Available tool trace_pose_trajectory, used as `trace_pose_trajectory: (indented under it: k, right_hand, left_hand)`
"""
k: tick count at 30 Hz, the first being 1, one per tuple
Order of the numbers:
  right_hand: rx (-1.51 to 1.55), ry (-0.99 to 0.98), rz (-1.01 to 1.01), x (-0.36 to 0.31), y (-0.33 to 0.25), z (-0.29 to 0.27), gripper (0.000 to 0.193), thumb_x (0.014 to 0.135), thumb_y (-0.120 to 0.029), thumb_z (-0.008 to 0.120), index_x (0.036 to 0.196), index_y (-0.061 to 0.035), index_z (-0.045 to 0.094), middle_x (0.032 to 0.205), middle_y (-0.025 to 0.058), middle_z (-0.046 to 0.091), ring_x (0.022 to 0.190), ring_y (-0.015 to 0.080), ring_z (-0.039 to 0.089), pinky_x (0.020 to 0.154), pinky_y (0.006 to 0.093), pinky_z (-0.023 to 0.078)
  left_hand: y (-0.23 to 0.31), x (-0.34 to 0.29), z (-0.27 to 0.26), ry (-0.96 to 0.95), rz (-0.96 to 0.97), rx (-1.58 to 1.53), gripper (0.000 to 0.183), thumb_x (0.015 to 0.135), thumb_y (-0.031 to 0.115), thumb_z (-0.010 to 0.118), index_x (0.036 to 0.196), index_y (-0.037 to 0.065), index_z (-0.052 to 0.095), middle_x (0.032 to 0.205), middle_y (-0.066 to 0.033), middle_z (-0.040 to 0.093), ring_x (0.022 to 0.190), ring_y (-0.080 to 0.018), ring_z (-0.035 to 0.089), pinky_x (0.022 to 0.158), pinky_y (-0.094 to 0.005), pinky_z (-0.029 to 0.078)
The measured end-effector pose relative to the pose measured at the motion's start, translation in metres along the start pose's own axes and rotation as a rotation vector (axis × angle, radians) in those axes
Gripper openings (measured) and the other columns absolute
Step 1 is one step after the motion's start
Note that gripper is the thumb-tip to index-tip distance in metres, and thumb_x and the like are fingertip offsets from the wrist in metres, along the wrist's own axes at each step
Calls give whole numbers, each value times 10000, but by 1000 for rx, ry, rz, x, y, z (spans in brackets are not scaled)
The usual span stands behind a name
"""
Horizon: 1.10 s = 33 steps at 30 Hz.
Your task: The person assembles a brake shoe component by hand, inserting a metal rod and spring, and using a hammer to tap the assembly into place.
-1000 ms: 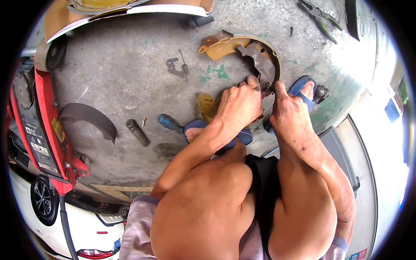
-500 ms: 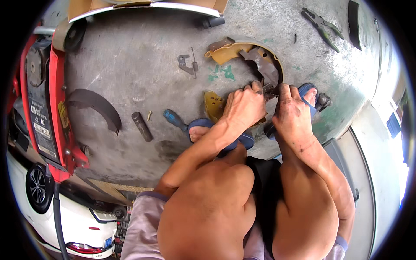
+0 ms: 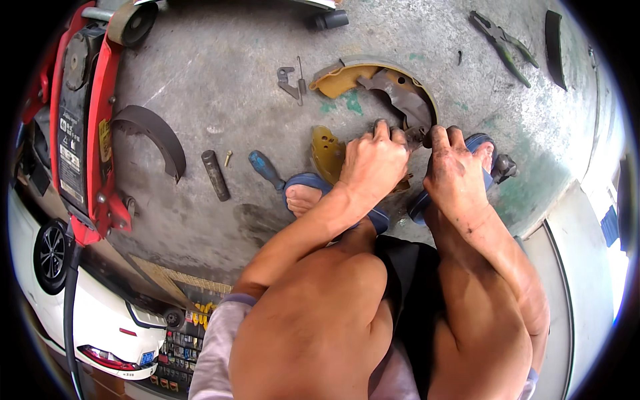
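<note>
In front of my feet, a curved yellow brake shoe (image 3: 337, 81) with a dark metal plate (image 3: 398, 95) on its inner side arcs over to my hands. My right hand (image 3: 457, 172) is closed at the shoe's near end, fingers curled round it. Close beside it, my left hand (image 3: 375, 159) is closed over a second yellow brake shoe (image 3: 325, 152), which passes beneath the palm. Small dark metal parts (image 3: 416, 137) sit between the two hands. Both sets of fingertips are mostly hidden, so the exact grip on these parts is unclear.
A blue-handled tool (image 3: 265, 169), a dark cylinder (image 3: 215, 175), a bolt (image 3: 228, 159) and a curved dark lining (image 3: 157, 137) lie to the left. Beyond are a bracket with spring (image 3: 291, 81) and pliers (image 3: 503, 47). A red floor jack (image 3: 100, 147) stands far left.
The view has shifted slightly, and the cardboard box at the top has mostly left it. The upper brake shoe has tilted a little, showing more of its outer rim. Both hands stay closed at the same place.
</note>
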State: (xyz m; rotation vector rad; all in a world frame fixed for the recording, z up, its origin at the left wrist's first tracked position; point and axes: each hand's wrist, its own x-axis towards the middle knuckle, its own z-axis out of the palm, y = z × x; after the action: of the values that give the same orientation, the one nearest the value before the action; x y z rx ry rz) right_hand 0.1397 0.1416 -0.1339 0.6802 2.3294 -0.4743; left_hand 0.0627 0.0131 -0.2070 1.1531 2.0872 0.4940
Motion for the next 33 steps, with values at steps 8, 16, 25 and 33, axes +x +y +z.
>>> trace_pose_trajectory:
  k: [8,16,25,33]
  right_hand:
    - [-5,164,-83,-4,-7,-7,560,621,-21,759,1124,-33,512,1105,182,557,923,385,631,766,483,501]
    - [108,373,-106,-8,0,19,834,658,13,669,1452,-109,448,1213,185,539,1028,388,550,925,473,412]
    - [276,260,-76,-9,3,26,832,715,38,608,1509,-71,387,1338,224,527,1158,418,535,1032,474,405]
    - [1350,76,78,2,39,15,684,794,-29,616,1459,-17,455,1324,160,592,1259,222,527,1083,349,376]
  left_hand:
    - [-13,-12,17,444,256,-66,371,788,176,717,1116,11,667,881,-113,642,704,-278,669,621,-368,569]
    - [-1,-11,57,530,464,-318,364,796,117,641,1124,-39,673,907,-130,672,721,-256,683,654,-350,571]
    - [10,-4,60,450,360,-446,109,822,99,596,863,12,646,886,-160,658,683,-288,654,638,-374,559]
    - [2,0,56,525,451,-385,315,776,60,655,1079,-20,680,911,-150,684,707,-251,695,640,-347,580]
